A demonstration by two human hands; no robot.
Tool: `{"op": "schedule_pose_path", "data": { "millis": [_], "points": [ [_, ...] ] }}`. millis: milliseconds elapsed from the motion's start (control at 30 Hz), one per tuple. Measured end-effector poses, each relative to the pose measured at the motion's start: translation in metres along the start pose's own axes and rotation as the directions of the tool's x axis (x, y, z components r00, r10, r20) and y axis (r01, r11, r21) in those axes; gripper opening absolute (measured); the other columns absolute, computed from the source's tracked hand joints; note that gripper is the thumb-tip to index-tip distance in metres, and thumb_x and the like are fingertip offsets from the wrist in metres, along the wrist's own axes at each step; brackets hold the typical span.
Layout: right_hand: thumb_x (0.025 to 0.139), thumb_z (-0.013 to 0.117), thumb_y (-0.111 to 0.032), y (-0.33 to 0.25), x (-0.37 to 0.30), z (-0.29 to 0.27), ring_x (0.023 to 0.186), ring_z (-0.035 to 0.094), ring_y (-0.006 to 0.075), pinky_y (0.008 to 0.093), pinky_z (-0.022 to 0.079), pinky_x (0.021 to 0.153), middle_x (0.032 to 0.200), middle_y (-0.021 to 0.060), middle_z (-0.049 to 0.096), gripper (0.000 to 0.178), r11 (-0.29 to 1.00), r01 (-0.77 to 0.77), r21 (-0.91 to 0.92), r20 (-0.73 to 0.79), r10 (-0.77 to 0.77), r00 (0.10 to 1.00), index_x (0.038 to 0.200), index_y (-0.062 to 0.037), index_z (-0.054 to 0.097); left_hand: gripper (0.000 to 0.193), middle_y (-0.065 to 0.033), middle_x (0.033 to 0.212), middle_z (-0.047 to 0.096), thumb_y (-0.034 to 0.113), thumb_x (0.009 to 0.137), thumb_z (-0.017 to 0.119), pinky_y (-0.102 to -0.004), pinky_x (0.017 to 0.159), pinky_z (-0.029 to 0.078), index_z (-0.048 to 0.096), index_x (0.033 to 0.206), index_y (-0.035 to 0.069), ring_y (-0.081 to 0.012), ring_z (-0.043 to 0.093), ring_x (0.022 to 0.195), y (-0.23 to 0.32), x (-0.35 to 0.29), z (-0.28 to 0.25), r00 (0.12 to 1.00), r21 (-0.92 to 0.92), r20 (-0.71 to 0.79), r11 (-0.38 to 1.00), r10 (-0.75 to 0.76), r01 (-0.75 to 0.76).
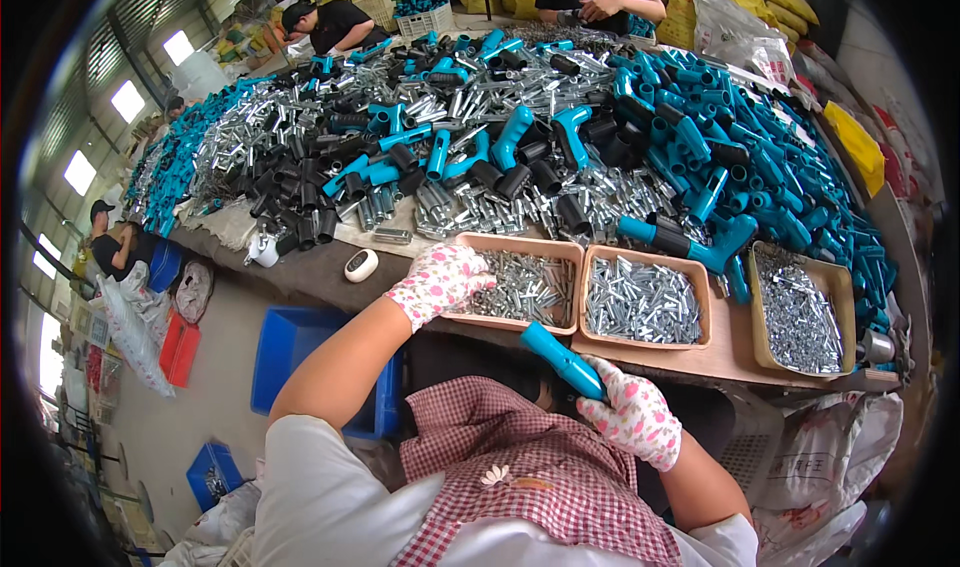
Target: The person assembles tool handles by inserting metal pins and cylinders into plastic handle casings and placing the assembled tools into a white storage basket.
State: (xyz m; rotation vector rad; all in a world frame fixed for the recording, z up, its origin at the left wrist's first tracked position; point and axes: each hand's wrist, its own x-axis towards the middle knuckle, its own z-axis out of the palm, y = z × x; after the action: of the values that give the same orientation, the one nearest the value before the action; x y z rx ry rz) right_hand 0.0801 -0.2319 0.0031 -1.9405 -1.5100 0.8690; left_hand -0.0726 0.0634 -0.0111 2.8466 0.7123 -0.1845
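Note:
My left hand, in a white glove with pink flowers, reaches over the left rim of a shallow tray of small metal screws or pins. Its fingers are bent together at the pieces; whatever they pinch is too small to make out. In front of my body, my right hand, gloved alike, is closed around the lower end of a teal plastic tubular handle. The handle slants up and to the left, its far end near the tray's front edge. My palm and fingers hide its lower end.
Beside the first tray stand a tray of metal pins and one of small springs or clips. Behind them rise heaps of teal handles, black sleeves and metal tubes. A white oval device lies left. Blue bins stand below. Co-workers sit across.

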Motion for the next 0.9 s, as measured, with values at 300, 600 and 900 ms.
{"op": "schedule_pose_path", "data": {
  "millis": [300,600,900],
  "points": [
    [0.085,0.067,-0.03,-0.011,0.013,-0.005,0.093,0.066,0.0362,0.043,0.051,0.082,0.1,0.0214,0.067,0.063,0.979,-0.123,-0.165,-0.027,0.12,0.992,0.139,-0.0049,0.046,0.024,-0.008,0.091,0.07,0.01,0.078,0.075,-0.0341,0.085,0.051,0.074,0.102,0.006,-0.0239,0.065,0.088,0.008,-0.02,0.004,0.83,-0.286,-0.531,0.886,0.17,-0.364],
    [0.085,0.068,-0.029,-0.01,0.014,-0.004,0.094,0.066,0.0354,0.042,0.051,0.08,0.099,0.0216,0.067,0.064,0.99,-0.031,-0.14,-0.003,0.031,1.0,0.14,-0.0054,0.045,0.034,-0.0062,0.104,0.069,0.018,0.067,0.083,-0.0413,0.089,0.049,0.075,0.099,0.009,-0.0279,0.062,0.101,0.084,-0.044,0.02,0.674,-0.361,-0.585,0.599,0.451,-0.715],
    [0.084,0.065,-0.023,-0.013,0.008,-0.017,0.082,0.069,0.0268,0.0374,0.052,0.075,0.088,0.0191,0.069,0.056,0.994,-0.053,0.098,0.199,0.033,0.98,0.134,-0.0031,0.05,0.046,-0.0122,0.105,0.067,0.032,0.08,0.072,-0.0408,0.079,0.051,0.064,0.116,0.003,-0.0294,0.064,0.093,0.088,-0.061,0.024,0.645,0.036,-0.464,0.74,0.607,-0.671]
  ]
}}
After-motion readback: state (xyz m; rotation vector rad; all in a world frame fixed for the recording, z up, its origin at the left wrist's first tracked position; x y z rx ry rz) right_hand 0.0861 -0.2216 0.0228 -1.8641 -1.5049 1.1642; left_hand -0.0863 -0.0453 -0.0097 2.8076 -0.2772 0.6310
